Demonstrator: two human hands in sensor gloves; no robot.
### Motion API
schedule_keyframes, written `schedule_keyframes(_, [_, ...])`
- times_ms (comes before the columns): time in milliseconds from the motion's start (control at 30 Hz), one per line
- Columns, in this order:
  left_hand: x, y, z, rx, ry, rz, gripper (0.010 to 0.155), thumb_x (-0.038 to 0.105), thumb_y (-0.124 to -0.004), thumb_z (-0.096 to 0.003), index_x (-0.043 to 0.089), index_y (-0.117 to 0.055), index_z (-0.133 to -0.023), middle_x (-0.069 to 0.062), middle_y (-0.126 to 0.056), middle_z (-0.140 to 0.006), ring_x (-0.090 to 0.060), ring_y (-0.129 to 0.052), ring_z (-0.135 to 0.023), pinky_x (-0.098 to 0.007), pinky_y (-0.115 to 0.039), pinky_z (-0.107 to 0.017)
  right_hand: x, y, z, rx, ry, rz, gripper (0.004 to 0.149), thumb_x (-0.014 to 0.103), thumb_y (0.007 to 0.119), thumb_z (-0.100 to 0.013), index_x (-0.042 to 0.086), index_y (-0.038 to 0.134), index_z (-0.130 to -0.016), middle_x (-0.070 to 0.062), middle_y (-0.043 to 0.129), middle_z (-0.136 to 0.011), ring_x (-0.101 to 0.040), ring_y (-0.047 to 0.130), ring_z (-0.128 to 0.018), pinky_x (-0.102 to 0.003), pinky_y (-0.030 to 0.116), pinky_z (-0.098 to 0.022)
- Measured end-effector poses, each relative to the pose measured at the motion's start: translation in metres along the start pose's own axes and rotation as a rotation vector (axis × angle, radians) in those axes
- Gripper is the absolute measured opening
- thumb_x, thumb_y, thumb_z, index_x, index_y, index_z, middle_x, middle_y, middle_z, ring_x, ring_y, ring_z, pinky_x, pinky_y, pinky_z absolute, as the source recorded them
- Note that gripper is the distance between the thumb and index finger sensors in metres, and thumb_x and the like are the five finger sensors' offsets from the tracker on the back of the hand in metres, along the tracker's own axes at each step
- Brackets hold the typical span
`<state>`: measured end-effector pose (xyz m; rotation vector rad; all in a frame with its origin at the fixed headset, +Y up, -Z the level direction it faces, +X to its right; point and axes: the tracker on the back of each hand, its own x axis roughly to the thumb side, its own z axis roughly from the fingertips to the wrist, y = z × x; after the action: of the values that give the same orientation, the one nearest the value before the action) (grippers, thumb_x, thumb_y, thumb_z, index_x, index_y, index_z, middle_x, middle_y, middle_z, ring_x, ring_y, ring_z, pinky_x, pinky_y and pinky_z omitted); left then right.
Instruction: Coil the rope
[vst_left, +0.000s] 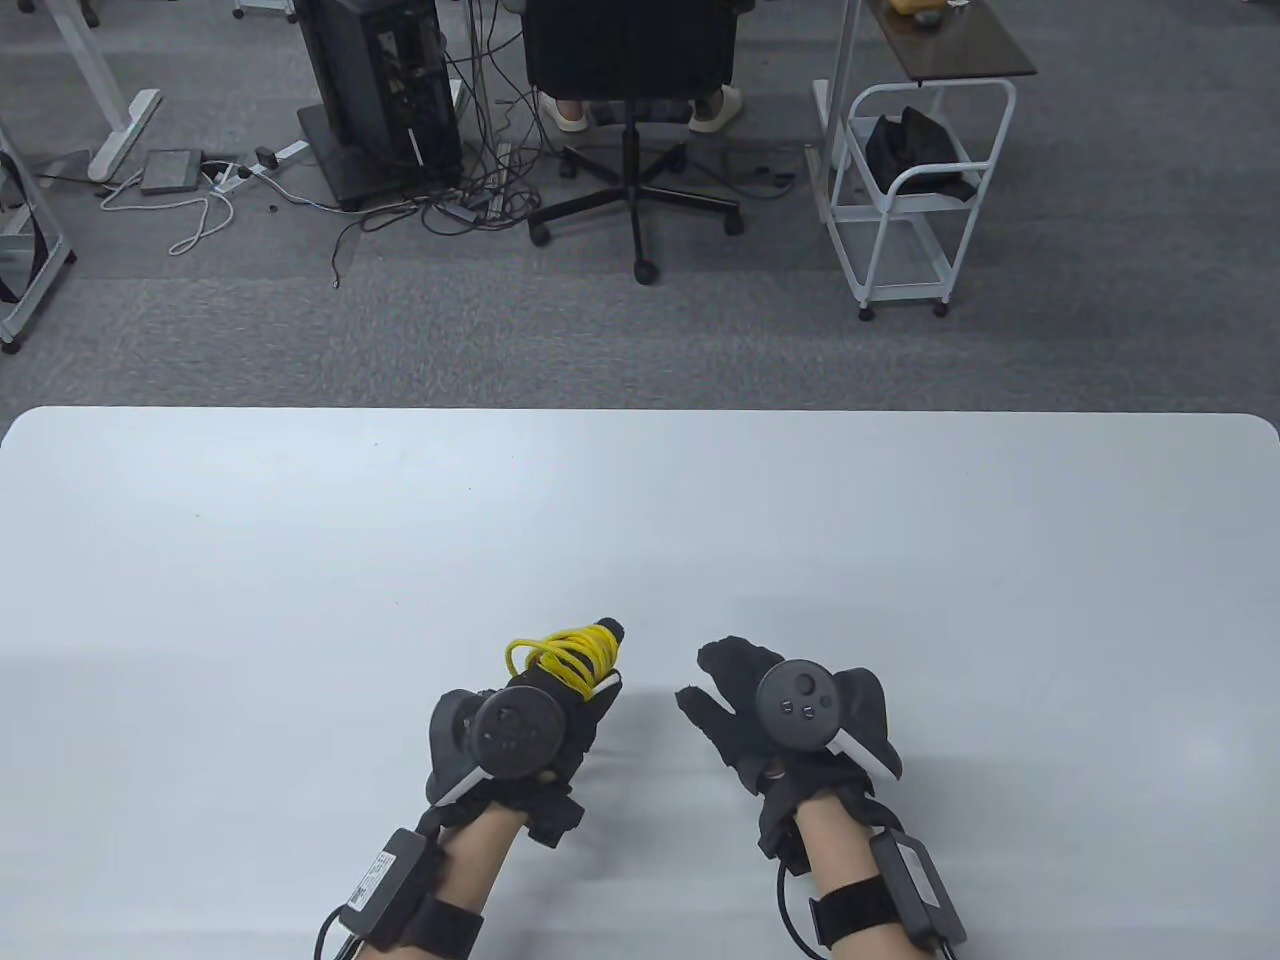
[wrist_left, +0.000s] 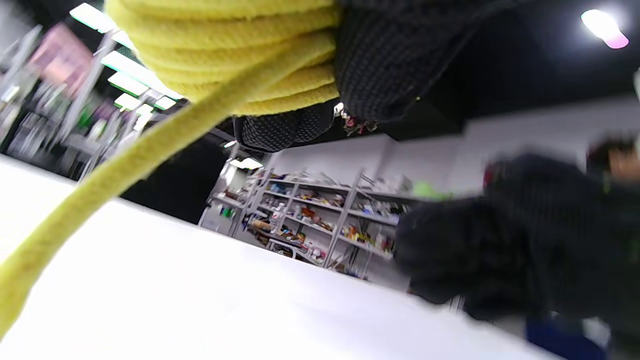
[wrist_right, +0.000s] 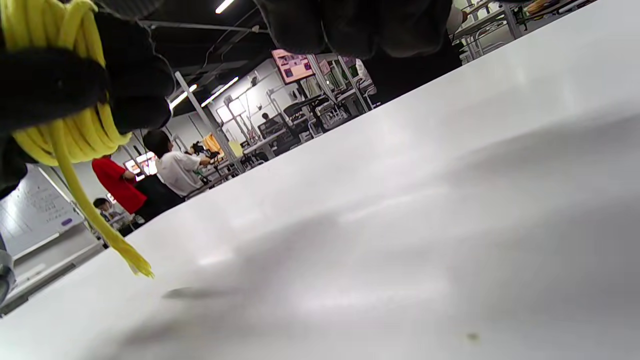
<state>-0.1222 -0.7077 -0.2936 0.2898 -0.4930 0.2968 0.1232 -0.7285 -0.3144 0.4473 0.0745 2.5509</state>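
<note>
A yellow rope (vst_left: 575, 652) is wound in several turns around the fingers of my left hand (vst_left: 560, 690), which holds it above the white table (vst_left: 300, 560). In the left wrist view the coil (wrist_left: 235, 55) sits on the gloved fingers (wrist_left: 395, 60) and one strand runs down to the lower left. In the right wrist view the coil (wrist_right: 75, 125) is at the upper left and its frayed end (wrist_right: 132, 262) hangs free just above the table. My right hand (vst_left: 750, 700) is beside the left, apart from the rope, fingers loosely spread and holding nothing.
The table's far edge (vst_left: 640, 410) lies well beyond the hands. Past it on the grey carpet stand an office chair (vst_left: 630, 120), a white cart (vst_left: 910, 190) and a computer tower with cables (vst_left: 380, 100).
</note>
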Motion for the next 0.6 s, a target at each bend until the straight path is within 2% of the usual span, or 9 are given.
schedule_keyframes(33, [0.008,-0.002,0.000,-0.017,-0.066,-0.122,0.049,0.036,-0.081,-0.0551,0.021,-0.075,-0.101,-0.010,-0.088,-0.101,-0.023,-0.097,-0.084,-0.032,-0.076,-0.065,0.000,-0.002,0.001,-0.015,-0.014,-0.032,0.078,0.063,0.056,-0.057,0.006,0.051,-0.110,-0.031,0.048,-0.114,-0.059,0.054,-0.099,-0.078,0.044,-0.066])
schedule_keyframes(200, [0.037,-0.019,0.003,-0.092,-0.287,-0.463,0.049,0.036,-0.082,-0.0544,0.023,-0.075,-0.101,-0.009,-0.087,-0.102,-0.023,-0.095,-0.086,-0.032,-0.074,-0.066,0.008,-0.002,0.001,-0.027,-0.102,-0.200,0.086,0.067,0.058,-0.055,0.005,0.043,-0.112,-0.033,0.041,-0.115,-0.060,0.048,-0.101,-0.080,0.042,-0.065])
schedule_keyframes(400, [0.061,-0.035,0.005,-0.133,-0.416,-0.620,0.049,0.036,-0.082,-0.0539,0.024,-0.074,-0.101,-0.008,-0.085,-0.104,-0.023,-0.093,-0.088,-0.032,-0.072,-0.068,0.031,0.010,-0.004,0.077,-0.198,-0.258,0.092,0.070,0.060,-0.053,0.004,0.036,-0.113,-0.034,0.035,-0.115,-0.061,0.043,-0.102,-0.081,0.041,-0.065])
schedule_keyframes(500, [0.069,-0.042,0.006,-0.151,-0.454,-0.681,0.049,0.035,-0.081,-0.0540,0.024,-0.074,-0.101,-0.009,-0.085,-0.103,-0.023,-0.093,-0.088,-0.033,-0.072,-0.068,0.042,0.018,-0.007,0.148,-0.209,-0.258,0.094,0.071,0.061,-0.053,0.003,0.037,-0.113,-0.035,0.036,-0.115,-0.064,0.042,-0.101,-0.080,0.041,-0.065])
schedule_keyframes(600, [0.068,-0.046,0.008,-0.172,-0.472,-0.694,0.049,0.035,-0.081,-0.0545,0.024,-0.072,-0.102,-0.008,-0.083,-0.105,-0.023,-0.091,-0.090,-0.033,-0.070,-0.070,0.041,0.017,-0.009,0.149,-0.188,-0.219,0.092,0.070,0.063,-0.053,0.003,0.041,-0.112,-0.033,0.044,-0.115,-0.063,0.049,-0.100,-0.079,0.045,-0.065])
